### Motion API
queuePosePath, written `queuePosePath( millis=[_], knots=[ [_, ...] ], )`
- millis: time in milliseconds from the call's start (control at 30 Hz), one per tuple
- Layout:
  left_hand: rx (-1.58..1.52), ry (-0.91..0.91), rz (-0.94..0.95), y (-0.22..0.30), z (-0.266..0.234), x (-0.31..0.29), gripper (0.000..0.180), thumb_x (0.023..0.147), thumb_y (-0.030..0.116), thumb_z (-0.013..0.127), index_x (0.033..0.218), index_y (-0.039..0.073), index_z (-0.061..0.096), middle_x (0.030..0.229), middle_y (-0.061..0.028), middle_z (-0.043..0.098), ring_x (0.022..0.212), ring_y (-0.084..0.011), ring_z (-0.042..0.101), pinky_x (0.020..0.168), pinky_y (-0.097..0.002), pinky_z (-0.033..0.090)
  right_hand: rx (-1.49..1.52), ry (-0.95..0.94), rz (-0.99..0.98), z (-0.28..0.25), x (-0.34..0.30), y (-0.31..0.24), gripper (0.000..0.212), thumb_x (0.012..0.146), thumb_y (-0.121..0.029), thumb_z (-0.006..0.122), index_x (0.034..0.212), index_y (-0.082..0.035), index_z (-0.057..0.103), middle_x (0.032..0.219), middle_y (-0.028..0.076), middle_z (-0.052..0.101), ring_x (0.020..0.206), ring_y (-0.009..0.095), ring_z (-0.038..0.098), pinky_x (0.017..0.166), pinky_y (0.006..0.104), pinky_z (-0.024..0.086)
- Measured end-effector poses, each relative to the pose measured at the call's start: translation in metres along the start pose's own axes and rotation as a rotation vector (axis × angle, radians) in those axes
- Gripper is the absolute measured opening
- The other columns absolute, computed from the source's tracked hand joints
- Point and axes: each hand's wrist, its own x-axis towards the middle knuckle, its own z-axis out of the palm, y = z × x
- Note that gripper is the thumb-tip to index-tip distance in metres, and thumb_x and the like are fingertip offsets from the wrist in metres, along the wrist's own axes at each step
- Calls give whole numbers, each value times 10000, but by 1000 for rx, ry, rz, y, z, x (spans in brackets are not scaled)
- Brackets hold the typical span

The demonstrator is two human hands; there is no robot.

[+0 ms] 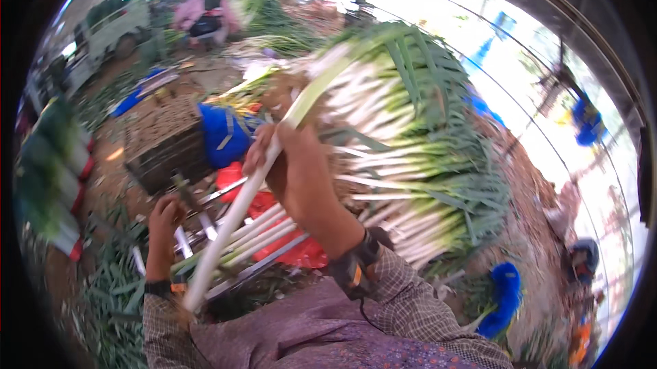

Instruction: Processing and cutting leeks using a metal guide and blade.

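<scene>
My right hand (pixel 268 152) is closed round a long leek (pixel 236 208), its white root end slanting down toward my lap and its pale green upper part pointing up and away. My left hand (pixel 166 213), lower and to the left, has its fingers curled round what looks like a knife (pixel 185 191), blurred and dark. Between my arms, several leek stalks (pixel 256 237) lie side by side on a metal frame (pixel 277 255). A red plastic sheet (pixel 301 254) shows around them. To the right spreads a large heap of leeks (pixel 404 143), white ends toward me.
A wooden crate (pixel 164 140) stands ahead on the left, beside a blue bag (pixel 226 137). Bundled leeks with red bands (pixel 58 177) are at far left. Cut leaves (pixel 113 300) litter the ground. A blue fluffy object (pixel 504 297) lies at right. Another person (pixel 207 13) crouches far back.
</scene>
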Motion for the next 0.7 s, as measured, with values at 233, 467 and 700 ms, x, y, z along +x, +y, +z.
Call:
queuePosePath(
  millis=[233, 467, 700],
  knots=[
    [-280, -106, 321, 134, 85, -62, 540, 919, 230, 527, 1379, 99, 275, 994, -92, 576, 849, -205, 609, 737, -343, 520, -319, -319, 807, 13, -53, 80, 416, 946, -180, 400, 1353, -149, 320, 758, -2, 427, 551, 87, 413, 493, 242, 418],
    [-516, 633, 340, 53, 34, -32, 337, 918, 161, 506, 1165, 61, 300, 739, -70, 477, 500, -153, 497, 417, -311, 457, -860, -357, 1068, -45, -92, 75, 293, 964, -242, 399, 1235, -135, 373, 706, -23, 417, 491, 61, 389, 412, 215, 346],
    [-884, 829, 92, -39, -10, -5, 341, 936, 324, 499, 812, 18, 413, 622, -78, 470, 462, -204, 482, 427, -358, 436, -1542, -750, 818, -131, -61, 55, 257, 953, -265, 471, 1068, -42, 528, 740, 88, 560, 657, 198, 568, 582, 353, 456]
  ],
)
